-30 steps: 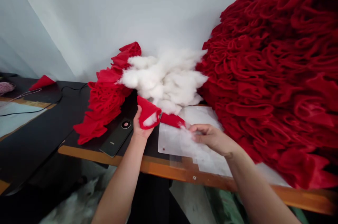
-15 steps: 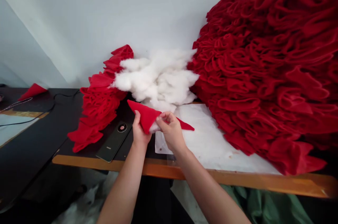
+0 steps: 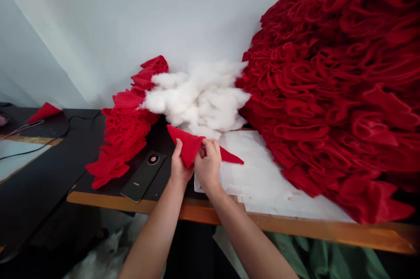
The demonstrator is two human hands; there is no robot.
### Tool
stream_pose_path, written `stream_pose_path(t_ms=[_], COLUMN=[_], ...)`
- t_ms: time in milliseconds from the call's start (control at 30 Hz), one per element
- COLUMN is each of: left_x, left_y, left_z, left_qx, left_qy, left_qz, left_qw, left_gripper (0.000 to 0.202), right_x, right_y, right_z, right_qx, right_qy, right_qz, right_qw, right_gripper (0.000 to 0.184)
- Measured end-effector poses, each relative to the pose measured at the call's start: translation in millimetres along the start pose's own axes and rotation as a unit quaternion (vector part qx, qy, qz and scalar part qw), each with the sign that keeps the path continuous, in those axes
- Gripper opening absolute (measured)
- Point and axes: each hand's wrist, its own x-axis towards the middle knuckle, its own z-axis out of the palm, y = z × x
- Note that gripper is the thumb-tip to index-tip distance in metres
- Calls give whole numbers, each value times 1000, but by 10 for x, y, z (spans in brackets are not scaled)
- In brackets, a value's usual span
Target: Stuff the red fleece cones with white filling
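So far, a big red ruffle heap (image 3: 331, 95) fills the right, loose stuffing (image 3: 197, 99) sits far; left hand (image 3: 180, 164) and right hand (image 3: 208, 167) grip a felt cone (image 3: 187, 147), both curled closed, above the table (image 3: 203, 211).

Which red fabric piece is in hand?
The small triangular fabric piece, pinched between the left hand and right hand. The ruffled strip, big ruffled mass and lone triangle at far left are untouched.
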Motion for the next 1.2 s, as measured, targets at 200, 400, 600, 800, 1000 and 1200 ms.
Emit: stream_pose_path(t_ms=[200, 400, 600, 800, 1000, 1200], left_x=[-14, 4, 10, 8, 35, 61], left_y=[56, 5, 43, -24, 9, 10], left_z=[-30, -60, -64, -74, -75, -123], left_qx=[-7, 18, 30, 34, 25, 30], left_qy=[17, 15, 17, 33, 45, 37], left_qz=[-35, 1, -19, 28, 18, 45], left_qw=[999, 1000, 999, 998, 999, 998], left_gripper=[62, 47, 49, 41, 40, 39], right_x=[-191, -184, -161, -126, -195, -181], right_y=[-22, 150, 141, 138, 89, 91], right_z=[-138, -68, -150, -100, -95, -327], right_qx=[-53, -90, -53, -30, -93, -20], right_qy=[-89, -114, -123, -164, -89, -116], right_qz=[-172, -185, -200, -125, -135, -97], right_qw=[980, 972, 971, 978, 982, 988], right_gripper=[24, 29, 27, 31, 25, 28])
